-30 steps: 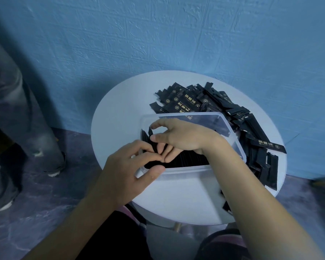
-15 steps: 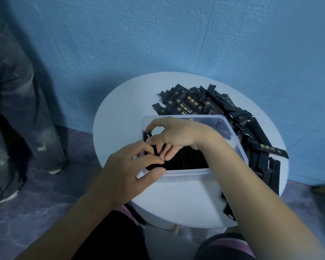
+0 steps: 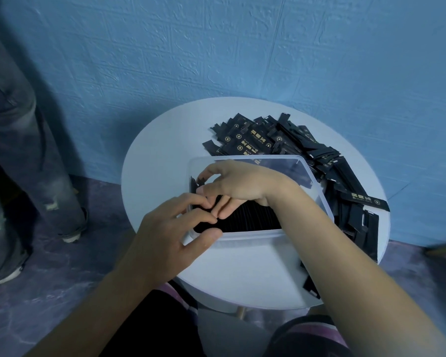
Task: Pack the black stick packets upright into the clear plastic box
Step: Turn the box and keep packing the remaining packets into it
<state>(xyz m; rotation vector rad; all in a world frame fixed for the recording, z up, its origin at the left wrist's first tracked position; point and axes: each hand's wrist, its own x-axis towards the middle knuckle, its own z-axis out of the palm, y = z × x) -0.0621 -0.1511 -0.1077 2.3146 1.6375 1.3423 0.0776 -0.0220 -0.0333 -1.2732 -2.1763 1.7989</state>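
Note:
A clear plastic box (image 3: 250, 237) stands on the round white table (image 3: 160, 155). A row of black stick packets (image 3: 252, 220) stands upright inside it. My right hand (image 3: 242, 184) reaches in from the right, and its thumb and forefinger pinch the top of one black packet (image 3: 196, 180) at the box's left wall. My left hand (image 3: 165, 238) grips the near left corner of the box, thumb on the outer wall, fingers curled over the rim onto the packets. A loose pile of black packets (image 3: 255, 140) lies behind and to the right of the box.
A blue textured wall runs close behind the table. At the left stands a person in grey jeans (image 3: 18, 140), with a shoe (image 3: 72, 235) on the purple floor. A stray packet (image 3: 310, 287) hangs at the table's near right edge, beside my right forearm.
Both hands stay at the left end of the box. My right thumb and forefinger have shifted slightly toward the left wall. The standing person's legs have moved a little.

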